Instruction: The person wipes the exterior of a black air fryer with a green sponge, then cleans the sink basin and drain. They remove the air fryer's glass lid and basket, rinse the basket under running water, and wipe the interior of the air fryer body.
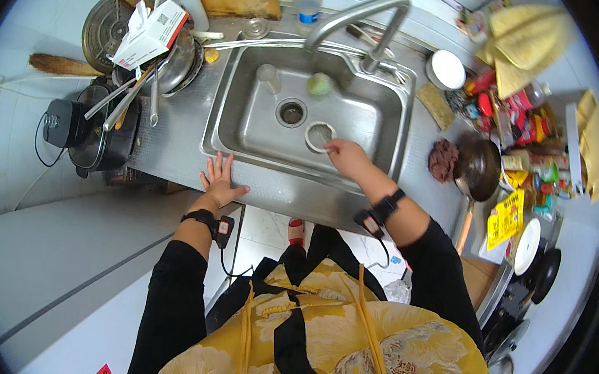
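My right hand [345,156] grips the rim of a small round container [320,137] with a pale rim, held over the front right part of the steel sink basin [360,118]. What lies in the container is too small to tell. My left hand [220,183] rests with fingers spread on the metal counter's front edge, left of the sink, and holds nothing. Inside the basin, a translucent cup [269,78] stands at the back left and a pale green round item [318,84] lies at the back. The drain [291,112] is near the middle.
A steel faucet [357,17] arches over the basin's back. Pans and a tissue box [150,35] crowd the left. On the right are a white bowl [446,69], a scouring pad [435,106], a brown cloth [443,160], a wok [478,167] and many packages.
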Demonstrator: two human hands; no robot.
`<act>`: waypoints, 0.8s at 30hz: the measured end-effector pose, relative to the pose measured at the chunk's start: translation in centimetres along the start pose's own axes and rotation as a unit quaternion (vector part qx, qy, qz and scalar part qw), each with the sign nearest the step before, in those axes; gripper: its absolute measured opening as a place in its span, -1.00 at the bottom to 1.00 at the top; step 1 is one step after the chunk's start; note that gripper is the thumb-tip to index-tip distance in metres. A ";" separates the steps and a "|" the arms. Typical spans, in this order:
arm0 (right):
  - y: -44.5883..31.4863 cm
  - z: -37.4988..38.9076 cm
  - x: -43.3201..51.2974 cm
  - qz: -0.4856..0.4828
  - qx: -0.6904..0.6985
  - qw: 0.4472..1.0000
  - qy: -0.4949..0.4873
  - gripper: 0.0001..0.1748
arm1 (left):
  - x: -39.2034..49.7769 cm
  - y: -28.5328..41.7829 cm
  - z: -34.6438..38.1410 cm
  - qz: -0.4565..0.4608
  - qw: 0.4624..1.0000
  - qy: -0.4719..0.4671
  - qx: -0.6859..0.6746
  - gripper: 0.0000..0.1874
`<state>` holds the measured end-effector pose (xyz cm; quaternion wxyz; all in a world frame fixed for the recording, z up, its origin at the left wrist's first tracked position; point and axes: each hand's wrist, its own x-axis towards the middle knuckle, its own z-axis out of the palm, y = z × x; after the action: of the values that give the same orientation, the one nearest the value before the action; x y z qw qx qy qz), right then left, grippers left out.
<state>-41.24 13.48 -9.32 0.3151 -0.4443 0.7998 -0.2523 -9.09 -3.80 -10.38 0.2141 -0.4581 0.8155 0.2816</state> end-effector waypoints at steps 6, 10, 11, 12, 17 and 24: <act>2.8 9.9 16.2 0.101 0.054 0.980 -0.163 -0.68 | -0.1 0.8 -0.7 -0.038 0.998 -0.053 0.019 0.26; 6.4 15.7 22.7 0.052 0.064 0.978 -0.191 -0.59 | 0.1 0.9 -1.2 -0.038 0.996 -0.076 0.026 0.24; 7.1 16.5 23.3 -0.003 0.056 0.982 -0.182 -0.59 | 0.1 0.9 -1.3 -0.035 0.995 -0.084 0.029 0.23; 7.4 17.1 24.1 -0.032 -0.003 0.976 -0.217 -0.58 | 0.1 0.8 -1.4 -0.032 0.996 -0.084 0.017 0.18; 6.3 17.0 23.5 -0.063 -0.250 0.909 -0.328 -0.48 | -0.1 0.9 -1.6 -0.027 0.996 -0.083 0.016 0.17; 6.2 16.0 20.3 -0.037 -0.258 0.921 -0.291 -0.26 | 0.4 1.4 -1.8 -0.022 0.994 -0.099 0.027 0.19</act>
<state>-41.26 -3.21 -30.03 0.3990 -0.5932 0.6932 0.0917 -10.67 -4.58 -8.92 0.3126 -0.4395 0.7874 0.2985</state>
